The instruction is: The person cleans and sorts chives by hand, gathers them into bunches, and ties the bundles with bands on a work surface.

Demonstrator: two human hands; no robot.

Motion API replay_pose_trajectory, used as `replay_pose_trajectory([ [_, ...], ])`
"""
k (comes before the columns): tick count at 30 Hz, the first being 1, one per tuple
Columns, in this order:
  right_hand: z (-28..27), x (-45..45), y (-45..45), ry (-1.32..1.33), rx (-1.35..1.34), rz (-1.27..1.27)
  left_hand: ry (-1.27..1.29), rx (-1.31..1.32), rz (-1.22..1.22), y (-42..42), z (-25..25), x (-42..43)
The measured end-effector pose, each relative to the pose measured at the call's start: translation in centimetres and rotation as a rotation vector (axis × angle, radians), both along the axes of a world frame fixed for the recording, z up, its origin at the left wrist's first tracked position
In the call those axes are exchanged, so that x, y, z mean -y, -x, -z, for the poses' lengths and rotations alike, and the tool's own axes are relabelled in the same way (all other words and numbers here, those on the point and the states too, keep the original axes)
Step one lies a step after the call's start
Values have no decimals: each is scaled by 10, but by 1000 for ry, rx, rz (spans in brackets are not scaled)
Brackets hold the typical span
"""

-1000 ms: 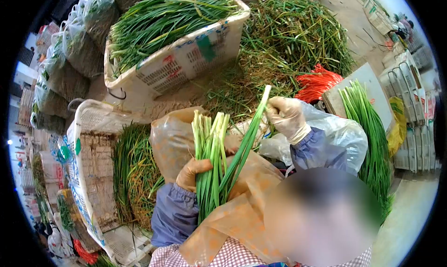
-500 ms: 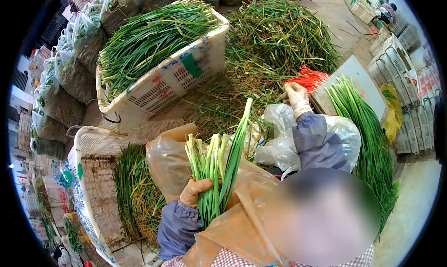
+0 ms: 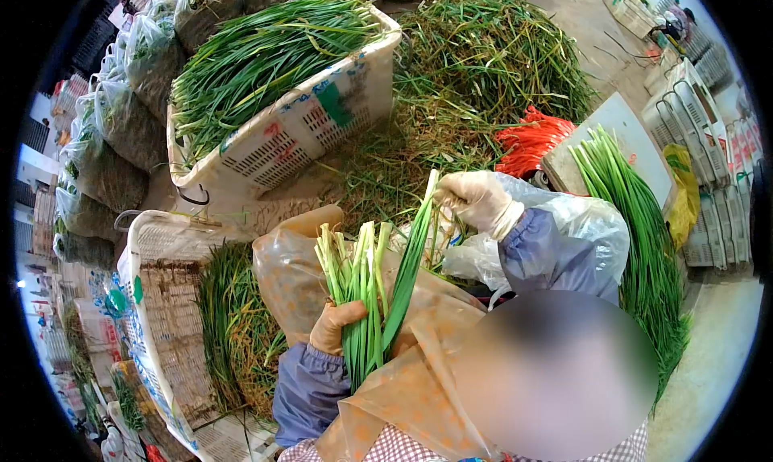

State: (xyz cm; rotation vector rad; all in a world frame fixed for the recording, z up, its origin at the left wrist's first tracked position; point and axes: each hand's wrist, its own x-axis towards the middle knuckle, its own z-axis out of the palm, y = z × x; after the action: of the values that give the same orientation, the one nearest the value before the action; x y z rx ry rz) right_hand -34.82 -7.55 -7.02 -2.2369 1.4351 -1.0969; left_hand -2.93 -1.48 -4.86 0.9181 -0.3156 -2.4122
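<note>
My left hand [image 3: 336, 327], gloved, is closed around a small bunch of garlic chives [image 3: 366, 301], pale cut ends up, above my lap. One stalk [image 3: 415, 249] stands out taller and leans right. My right hand [image 3: 477, 200], in a pale glove, has its fingers bent together at the pale top of that taller stalk and appears to pinch it. A tan plastic apron [image 3: 435, 333] lies beneath the bunch. To the right, a long pile of green chives [image 3: 632, 228] rests against a grey-white board [image 3: 632, 140].
A white crate [image 3: 346, 132] full of chives stands ahead on the left. Nearer sits another white crate [image 3: 173, 333] with loose leaves. Scrap leaves [image 3: 499, 51] are heaped on the floor. Red ties [image 3: 533, 140] lie beside the board. Filled bags [image 3: 125, 124] line the left.
My right hand has moved left and down from the red ties to the top of the taller stalk. My left hand keeps the bunch in nearly the same place.
</note>
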Motion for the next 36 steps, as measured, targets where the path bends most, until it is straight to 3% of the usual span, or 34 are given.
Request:
replay_pose_trajectory([
  [2, 12, 6, 17, 167, 68, 247, 32, -5, -8, 0, 2, 0],
  [4, 27, 12, 47, -56, 474, 684, 50, -24, -38, 3, 1, 0],
  [6, 40, 14, 73, -291, 1059, 813, 17, -19, -63, 1, 0, -1],
  [7, 60, 12, 85, -429, 1121, 765, 13, -4, -56, 3, -6, 1],
  [8, 39, 0, 65, -565, 1079, 729, 12, -7, -53, 5, -6, 2],
  [10, 44, -10, 36, -889, 1465, 103, 42, -23, -79, 5, -6, 1],
  [11, 37, -12, 10, -982, 1566, -70, 33, -62, -70, 0, 6, 1],
  [12, 13, -11, -18, -1030, 1509, -142, 30, -50, -87, -3, 6, 0],
  [16, 31, 16, -56, -1035, 1717, -310, 24, -36, -52, -3, 0, 2],
  [24, 0, 19, -38, -931, 1664, -282, -19, -137, -136, -7, -10, 5],
  [26, -35, 24, -15, -739, 1517, -199, 3, -96, -164, -8, -15, 8],
  [28, -48, 41, 27, -239, 1312, 113, 81, -56, -153, -15, -17, 13],
  [29, -45, 52, 53, 76, 1183, 410, 106, -17, -152, -16, -17, 15],
  [30, -64, 49, 61, 170, 1307, 589, 109, -12, -169, -21, -16, 16],
  [31, -76, 47, 64, 265, 1196, 377, 103, -48, -140, -24, -15, 19],
  [32, -79, 41, 59, 114, 980, 486, 99, -85, -107, -25, -16, 22],
  [35, -46, 33, -14, -134, 767, -353, 117, -6, -91, -14, -26, 20],
  [36, -77, 1, -55, -664, 694, -171, 137, 57, -89, -11, -28, 21],
])
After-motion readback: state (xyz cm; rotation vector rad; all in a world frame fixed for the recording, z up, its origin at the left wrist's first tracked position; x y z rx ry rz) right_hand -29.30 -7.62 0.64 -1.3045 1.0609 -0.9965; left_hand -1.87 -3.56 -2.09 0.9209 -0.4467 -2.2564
